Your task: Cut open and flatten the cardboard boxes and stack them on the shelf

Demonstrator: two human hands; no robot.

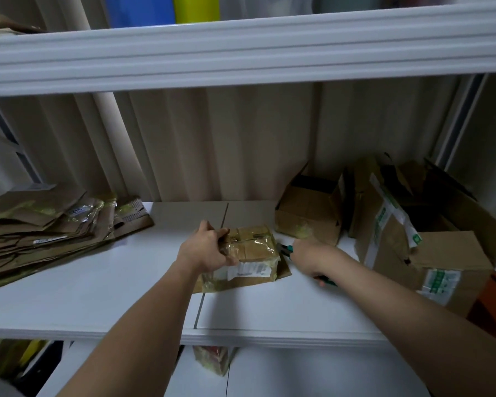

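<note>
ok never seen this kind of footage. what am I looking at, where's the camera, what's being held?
There is no machine here: a person works with two bare hands, and the single picture comes from a wide-angle camera on their head, looking forward and down. The white shelf is the work surface. The left hand grips the far left end of a small taped box lying on the shelf. The right hand holds a cutting tool with a teal handle, its tip at the box's right end. A stack of flattened cardboard lies at the left. Boxes not yet flattened crowd the right side. Another shelf board runs overhead.
</note>
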